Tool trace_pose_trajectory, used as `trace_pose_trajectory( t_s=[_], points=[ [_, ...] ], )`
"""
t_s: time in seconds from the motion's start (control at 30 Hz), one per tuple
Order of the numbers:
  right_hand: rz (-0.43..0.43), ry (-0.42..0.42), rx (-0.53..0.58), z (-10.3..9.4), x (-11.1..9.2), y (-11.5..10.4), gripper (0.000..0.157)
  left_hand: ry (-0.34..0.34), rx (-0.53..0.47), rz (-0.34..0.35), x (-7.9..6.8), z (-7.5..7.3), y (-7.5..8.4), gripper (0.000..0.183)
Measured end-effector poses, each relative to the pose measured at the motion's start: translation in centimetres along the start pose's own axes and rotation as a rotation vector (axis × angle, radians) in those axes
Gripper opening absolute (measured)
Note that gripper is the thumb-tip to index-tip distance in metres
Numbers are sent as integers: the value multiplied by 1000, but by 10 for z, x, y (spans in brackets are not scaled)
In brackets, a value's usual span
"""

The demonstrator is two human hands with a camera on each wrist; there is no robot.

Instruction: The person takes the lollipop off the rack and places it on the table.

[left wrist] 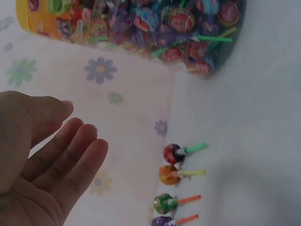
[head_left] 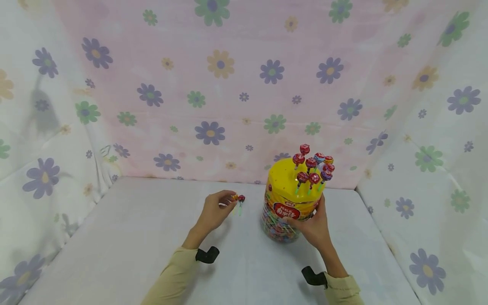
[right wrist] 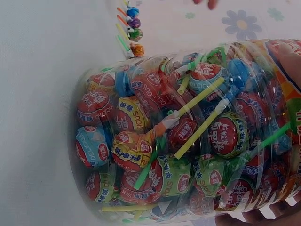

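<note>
A clear plastic jar (head_left: 272,226) full of wrapped lollipops stands on the table, its yellow lid (head_left: 280,173) holding several lollipops upright by their sticks. My right hand (head_left: 313,226) grips the jar's side from the right, thumb across the front label. To the left, my left hand (head_left: 213,209) hovers beside a row of lollipops on the table; in the left wrist view its thumb and fingertips are apart, holding nothing. That row shows a dark red lollipop (left wrist: 172,153), an orange one (left wrist: 169,174), a green one (left wrist: 164,203) and a purple one (left wrist: 162,221). The head view partly hides the row behind the hand.
The table (head_left: 126,237) has a white cover. A pink flowered curtain (head_left: 228,97) hangs behind it, and white flowered cloth (head_left: 431,169) closes off both sides. A black wrist mount (head_left: 207,255) is worn on each forearm.
</note>
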State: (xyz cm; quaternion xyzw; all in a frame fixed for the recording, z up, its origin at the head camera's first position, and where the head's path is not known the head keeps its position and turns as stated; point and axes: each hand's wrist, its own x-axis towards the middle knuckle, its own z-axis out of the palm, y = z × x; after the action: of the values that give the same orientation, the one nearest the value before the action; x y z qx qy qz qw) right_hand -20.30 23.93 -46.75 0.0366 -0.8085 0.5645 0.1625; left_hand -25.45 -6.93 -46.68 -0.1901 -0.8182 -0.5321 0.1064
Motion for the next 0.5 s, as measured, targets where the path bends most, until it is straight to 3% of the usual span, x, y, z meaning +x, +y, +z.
trace_pose_trajectory(
  t_s=[0.2,0.5],
  points=[
    [9,-11,-3,0,0,0,111,4,-75,93,6,14,36,27],
    [-8,-5,-6,-1,0,0,108,57,-170,302,34,31,98,28]
  ],
)
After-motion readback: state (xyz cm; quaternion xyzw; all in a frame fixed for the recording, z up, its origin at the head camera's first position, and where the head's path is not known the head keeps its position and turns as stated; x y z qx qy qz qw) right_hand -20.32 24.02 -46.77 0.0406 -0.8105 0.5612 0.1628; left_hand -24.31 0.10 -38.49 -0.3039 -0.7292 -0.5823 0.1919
